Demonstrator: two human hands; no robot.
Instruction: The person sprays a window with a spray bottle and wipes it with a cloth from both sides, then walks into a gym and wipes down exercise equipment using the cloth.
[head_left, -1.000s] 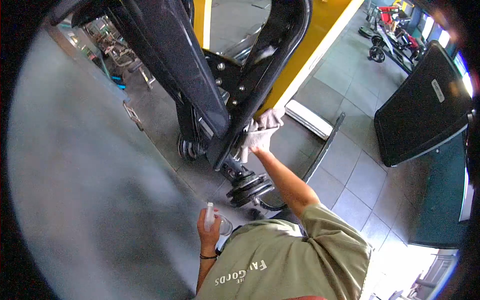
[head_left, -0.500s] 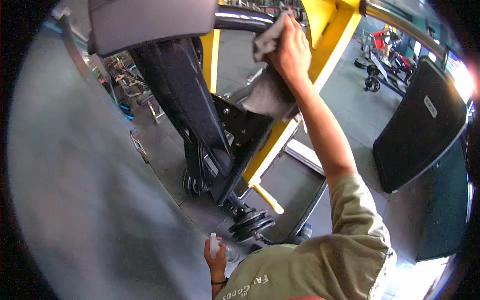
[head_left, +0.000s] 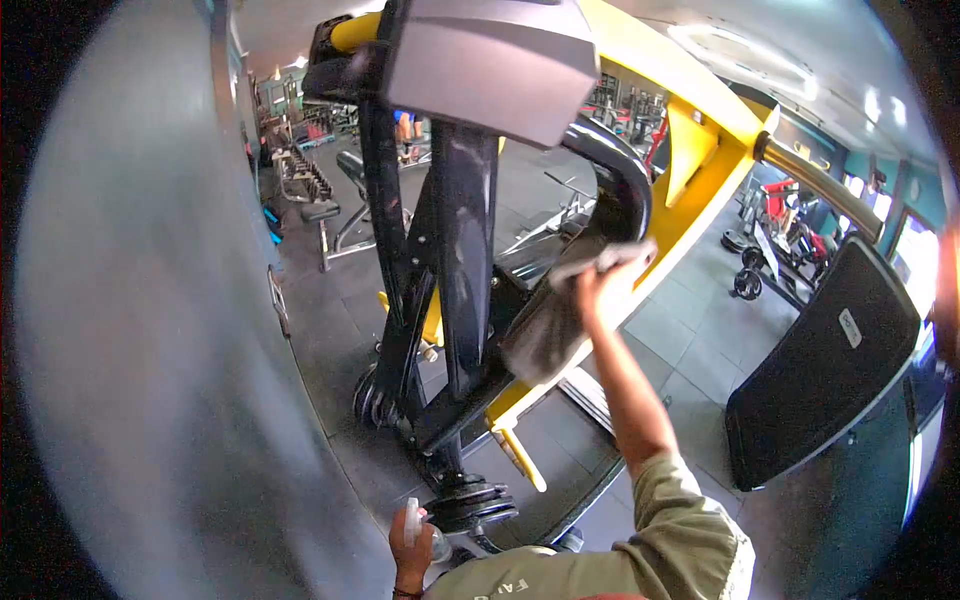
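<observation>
Right grip (head_left: 606, 288) is clasping the bunched upper end of the grey cloth (head_left: 545, 338), which is hanging by the curved black bar (head_left: 628, 178), presumably handling light and limp, best held by gathered folds; left grip (head_left: 408, 552) is clasping the spray bottle (head_left: 412, 520) near its head.

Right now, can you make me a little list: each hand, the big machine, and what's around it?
left hand: holding a spray bottle
right hand: gripping a grey cloth by the machine
machine: yellow and black
low down: black weight plates
left side: grey wall
right side: big black pad, tilted
</observation>
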